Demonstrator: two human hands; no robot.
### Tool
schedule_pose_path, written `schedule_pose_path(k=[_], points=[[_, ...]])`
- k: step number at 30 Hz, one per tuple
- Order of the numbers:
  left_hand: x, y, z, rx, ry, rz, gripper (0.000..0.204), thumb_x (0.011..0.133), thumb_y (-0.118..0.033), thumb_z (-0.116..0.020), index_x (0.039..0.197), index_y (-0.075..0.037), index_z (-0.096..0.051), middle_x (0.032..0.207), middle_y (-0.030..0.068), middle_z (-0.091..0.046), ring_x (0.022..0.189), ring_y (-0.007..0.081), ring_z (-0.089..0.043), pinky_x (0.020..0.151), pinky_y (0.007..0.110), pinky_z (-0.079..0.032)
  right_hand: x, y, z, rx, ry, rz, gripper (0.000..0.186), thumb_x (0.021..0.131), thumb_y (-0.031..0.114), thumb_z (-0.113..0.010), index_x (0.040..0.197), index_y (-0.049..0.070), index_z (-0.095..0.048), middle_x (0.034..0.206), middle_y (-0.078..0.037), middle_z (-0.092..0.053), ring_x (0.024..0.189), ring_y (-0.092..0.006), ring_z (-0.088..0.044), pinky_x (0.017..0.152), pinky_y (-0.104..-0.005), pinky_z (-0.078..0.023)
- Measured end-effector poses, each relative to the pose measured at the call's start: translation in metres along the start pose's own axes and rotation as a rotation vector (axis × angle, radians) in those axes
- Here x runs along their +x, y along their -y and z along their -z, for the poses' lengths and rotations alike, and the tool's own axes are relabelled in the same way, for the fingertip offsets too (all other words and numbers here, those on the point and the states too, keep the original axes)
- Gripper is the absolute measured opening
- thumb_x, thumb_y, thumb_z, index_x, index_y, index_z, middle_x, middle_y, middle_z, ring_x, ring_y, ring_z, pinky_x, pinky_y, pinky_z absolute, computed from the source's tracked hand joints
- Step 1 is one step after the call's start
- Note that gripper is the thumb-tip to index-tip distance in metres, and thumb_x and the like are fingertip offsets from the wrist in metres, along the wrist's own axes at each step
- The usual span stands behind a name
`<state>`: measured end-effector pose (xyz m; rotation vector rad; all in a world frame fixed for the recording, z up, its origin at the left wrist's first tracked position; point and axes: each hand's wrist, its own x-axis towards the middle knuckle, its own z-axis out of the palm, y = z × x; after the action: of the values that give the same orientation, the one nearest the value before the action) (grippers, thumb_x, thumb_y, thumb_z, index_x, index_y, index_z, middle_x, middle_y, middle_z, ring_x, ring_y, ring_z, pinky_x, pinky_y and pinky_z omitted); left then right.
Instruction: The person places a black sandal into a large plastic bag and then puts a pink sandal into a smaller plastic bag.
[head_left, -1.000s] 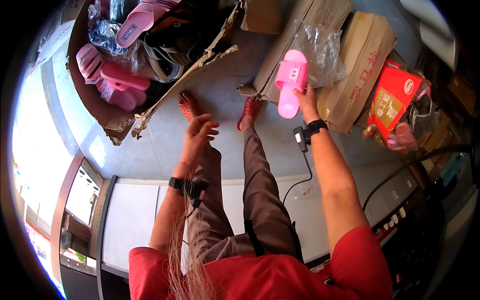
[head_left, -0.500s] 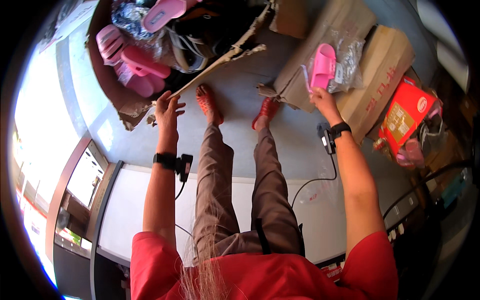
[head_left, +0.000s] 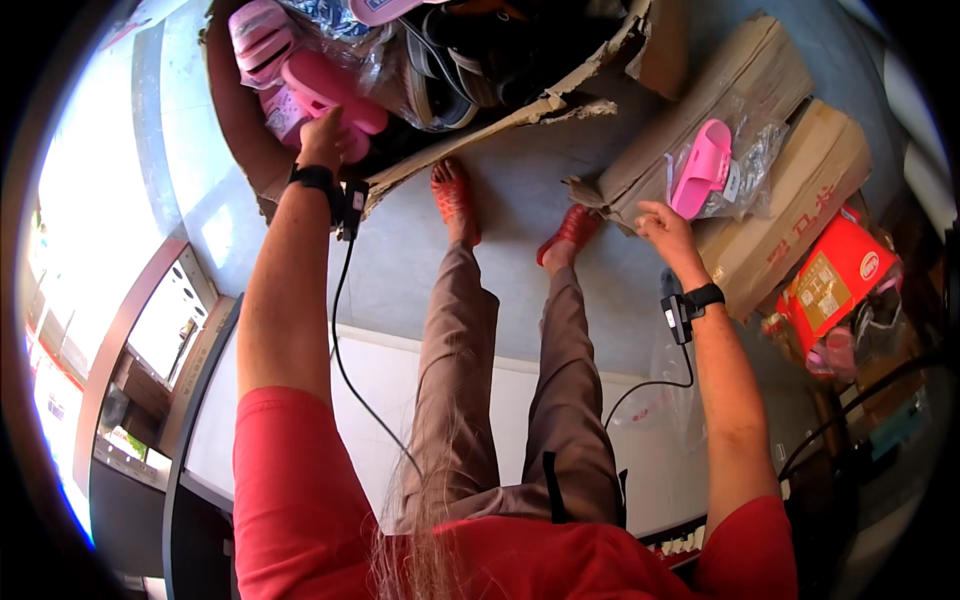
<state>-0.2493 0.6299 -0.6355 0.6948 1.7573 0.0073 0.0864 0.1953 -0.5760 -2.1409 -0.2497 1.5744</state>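
Note:
At the upper left, my left hand (head_left: 322, 140) reaches over the torn rim of a big cardboard box (head_left: 232, 125). Its fingers are closed at a pink slipper (head_left: 352, 143) inside; the fingertips are partly hidden. More pink slippers (head_left: 262, 42) and several dark shoes (head_left: 470, 70) fill the box. On the right, my right hand (head_left: 665, 232) hovers with loosely bent fingers apart and nothing in them. Just beyond it, a single pink slide slipper (head_left: 704, 165) lies on clear plastic wrap (head_left: 752, 165) on top of brown cartons.
Two long brown cartons (head_left: 790, 215) lie side by side at right. Beside them sits a red box (head_left: 836, 280) with plastic bags. My feet in red woven shoes (head_left: 455, 200) stand between the big box and the cartons. A cable (head_left: 345, 330) hangs from my left wrist device.
My left hand has moved from the box's torn rim in among the pink slippers and closed. My right hand has drawn away from the single pink slipper. The whole view has shifted.

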Motion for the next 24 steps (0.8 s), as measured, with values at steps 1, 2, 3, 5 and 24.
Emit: schedule_pose_path(k=[1,2,3,5,24], points=[[0.006,-0.001,-0.008,-0.046,0.011,0.01,0.049,0.089,-0.04,-0.046,0.131,-0.014,-0.043,0.128,0.0105,-0.048,0.113,0.0282,-0.05,0.095,0.046,-0.041,0.002,-0.003,-0.001,0.006,0.0,-0.004,0.031,0.083,0.01,-0.058,0.113,0.003,-0.058,0.078,-0.004,-0.064,0.074,-0.01,-0.058,0.069,-0.0234,-0.046],[0.024,0.0,-0.006,-0.136,-0.043,0.091,0.05,0.09,-0.035,-0.039,0.138,-0.018,-0.034,0.138,0.0119,-0.039,0.122,0.031,-0.044,0.099,0.048,-0.04,0.005,-0.008,-0.003,0.008,0.007,-0.009,0.031,0.083,0.01,-0.058,0.113,0.003,-0.058,0.078,-0.004,-0.064,0.074,-0.0099,-0.058,0.069,-0.0234,-0.046],[0.03,0.003,-0.01,-0.116,-0.015,0.071,0.049,0.09,-0.023,-0.037,0.138,-0.017,-0.033,0.133,0.0127,-0.042,0.12,0.0299,-0.044,0.099,0.046,-0.04,0.004,-0.01,-0.002,0.007,-0.006,-0.021,0.031,0.083,0.011,-0.059,0.113,0.003,-0.058,0.078,-0.004,-0.064,0.073,-0.0099,-0.058,0.069,-0.0233,-0.046],[0.044,0.003,-0.009,-0.081,0.039,0.02,0.053,0.09,0.002,-0.032,0.14,-0.014,-0.029,0.124,0.0143,-0.047,0.118,0.0278,-0.045,0.099,0.043,-0.041,0.002,-0.02,-0.008,0.04,-0.009,-0.017,0.03,0.082,0.013,-0.061,0.111,0.004,-0.059,0.081,-0.003,-0.064,0.074,-0.0094,-0.059,0.068,-0.0235,-0.047],[-0.193,0.042,-0.037,0.174,-0.171,-0.908,0.048,0.065,-0.008,-0.078,0.102,-0.003,-0.047,0.092,0.0043,-0.053,0.079,0.0149,-0.053,0.071,0.026,-0.046,-0.071,0.142,-0.034,0.422,0.249,0.006,0.049,0.089,0.043,-0.055,0.12,0.005,-0.054,0.102,-0.008,-0.063,0.089,-0.0159,-0.061,0.077,-0.029,-0.049]])
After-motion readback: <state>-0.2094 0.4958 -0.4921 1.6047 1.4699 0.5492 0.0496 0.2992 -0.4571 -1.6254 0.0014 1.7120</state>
